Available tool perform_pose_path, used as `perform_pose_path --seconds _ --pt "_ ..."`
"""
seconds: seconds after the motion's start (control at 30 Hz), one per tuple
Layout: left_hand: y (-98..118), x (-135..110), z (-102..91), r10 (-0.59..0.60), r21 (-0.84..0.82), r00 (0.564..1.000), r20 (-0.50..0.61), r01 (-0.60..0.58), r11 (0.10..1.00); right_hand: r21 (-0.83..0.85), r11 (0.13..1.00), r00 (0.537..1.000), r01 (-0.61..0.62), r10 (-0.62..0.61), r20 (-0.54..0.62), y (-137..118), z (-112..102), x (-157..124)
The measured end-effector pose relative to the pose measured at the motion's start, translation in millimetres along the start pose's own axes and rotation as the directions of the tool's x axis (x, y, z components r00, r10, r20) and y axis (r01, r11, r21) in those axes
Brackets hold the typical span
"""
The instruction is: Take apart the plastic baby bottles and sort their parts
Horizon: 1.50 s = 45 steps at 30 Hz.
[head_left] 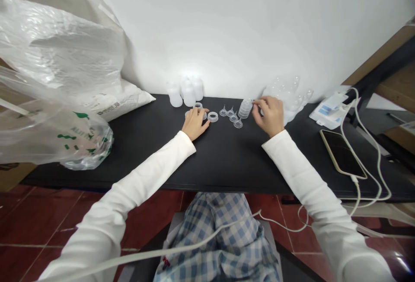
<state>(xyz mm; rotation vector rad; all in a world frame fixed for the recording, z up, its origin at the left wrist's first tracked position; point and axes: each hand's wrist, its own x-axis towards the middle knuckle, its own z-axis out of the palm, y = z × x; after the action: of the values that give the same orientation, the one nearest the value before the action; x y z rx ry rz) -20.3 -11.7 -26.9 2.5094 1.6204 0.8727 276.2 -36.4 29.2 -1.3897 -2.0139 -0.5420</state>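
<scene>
My left hand (195,123) rests on the black table (223,156) with its fingers curled over clear plastic rings (212,116). My right hand (269,115) is closed in a pinch at the top of a stack of clear ribbed plastic parts (245,108). Between the hands lie several small clear funnel-shaped pieces (231,114). Three white plastic bottles (186,91) stand against the wall behind the rings. A pile of clear plastic parts in a bag (288,93) sits just past my right hand.
A big clear plastic bag (55,78) fills the left side, with a white sack (119,100) behind it. A phone (342,152) on a white cable (372,174) and a white packet (329,111) lie at the right. A wooden shelf (385,74) stands far right.
</scene>
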Motion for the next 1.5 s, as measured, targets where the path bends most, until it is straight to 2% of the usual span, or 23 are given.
perform_pose_path --seconds 0.07,0.17,0.3,0.4,0.53,0.73,0.9,1.07,1.17,1.4,1.47,1.5 --pt "2.7 -0.7 -2.0 0.005 -0.006 1.000 -0.004 -0.005 1.000 -0.017 0.991 0.986 -0.134 0.131 -0.098 6.7 -7.0 0.4" --pt "6.0 -1.3 -4.9 0.081 -0.029 0.997 0.000 -0.081 0.996 -0.024 0.953 0.921 -0.301 0.284 -0.268 15.4 -16.8 1.2" --pt "7.0 -1.7 -6.6 0.163 -0.034 0.984 0.067 -0.161 0.986 -0.088 0.905 0.822 -0.417 0.334 -0.462 22.7 -22.8 3.6" --pt "5.8 -1.9 -4.9 0.147 -0.026 0.985 0.092 -0.145 0.989 -0.119 0.881 0.803 -0.457 0.351 -0.482 27.7 -20.7 5.2" --pt "3.7 -1.5 1.0 0.117 -0.018 0.990 0.079 -0.116 0.993 -0.125 0.849 0.805 -0.514 0.427 -0.412 36.0 -14.6 4.5" --pt "-0.9 -1.4 10.1 0.061 -0.007 0.998 0.024 -0.060 0.998 -0.084 0.857 0.815 -0.509 0.447 -0.369 37.8 -15.4 4.7" --pt "-3.0 -2.5 13.3 0.000 -0.009 1.000 0.022 0.000 1.000 -0.072 0.817 0.782 -0.572 0.517 -0.348 30.8 -26.9 8.9" --pt "1.5 -3.2 11.0 -0.119 0.035 0.993 -0.016 0.119 0.992 0.008 0.832 0.781 -0.555 0.524 -0.341 33.5 -41.0 10.5" --pt "3.7 -4.3 12.2 -0.206 0.025 0.977 -0.051 0.207 0.978 0.010 0.844 0.781 -0.536 0.500 -0.375 36.7 -49.6 12.1" --pt "3.6 -5.5 16.8 -0.178 0.015 0.984 -0.025 0.179 0.984 0.088 0.912 0.799 -0.400 0.394 -0.453 47.9 -60.3 9.9" --pt "5.5 -5.3 15.3 -0.182 0.016 0.983 0.002 0.182 0.983 0.099 0.926 0.775 -0.365 0.361 -0.518 51.6 -60.3 9.9" --pt "7.1 -5.3 14.0 -0.178 0.016 0.984 0.012 0.178 0.984 0.104 0.931 0.747 -0.349 0.343 -0.569 52.4 -60.1 10.3"
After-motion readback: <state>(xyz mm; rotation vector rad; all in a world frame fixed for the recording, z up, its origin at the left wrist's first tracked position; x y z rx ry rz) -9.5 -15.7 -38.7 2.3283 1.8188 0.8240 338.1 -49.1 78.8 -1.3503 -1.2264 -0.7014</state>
